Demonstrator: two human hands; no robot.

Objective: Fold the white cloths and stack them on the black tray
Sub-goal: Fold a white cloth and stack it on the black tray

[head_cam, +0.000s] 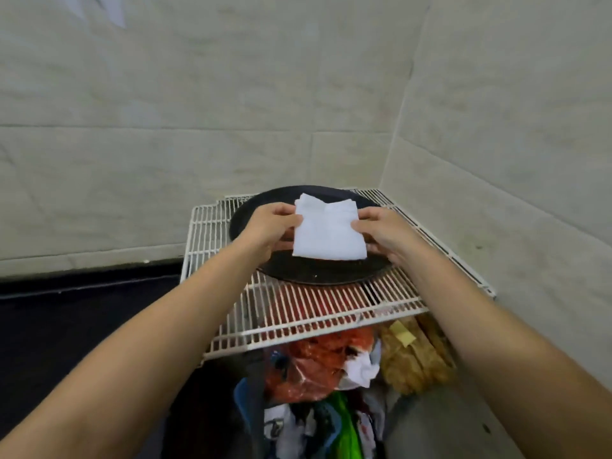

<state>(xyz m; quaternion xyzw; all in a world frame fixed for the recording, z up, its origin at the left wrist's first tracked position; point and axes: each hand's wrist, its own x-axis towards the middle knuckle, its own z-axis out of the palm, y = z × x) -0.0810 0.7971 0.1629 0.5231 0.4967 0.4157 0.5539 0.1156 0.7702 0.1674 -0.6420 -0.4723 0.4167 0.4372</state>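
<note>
A round black tray (308,271) lies on a white wire rack. Over its middle is a folded white cloth (328,231), roughly square, with more folded white cloth edges showing just behind its top. My left hand (270,226) pinches the cloth's left edge, thumb on top. On the opposite side my right hand (385,231) grips the right edge, fingers partly under it. Whether the cloth rests on the tray or hangs just above it, I cannot tell.
The white wire rack (298,313) stands in a corner of grey tiled walls. Below its front edge sit a red plastic bag (311,369), a crumpled white cloth (361,367), a tan bundle (414,356) and mixed clothing. Dark floor lies to the left.
</note>
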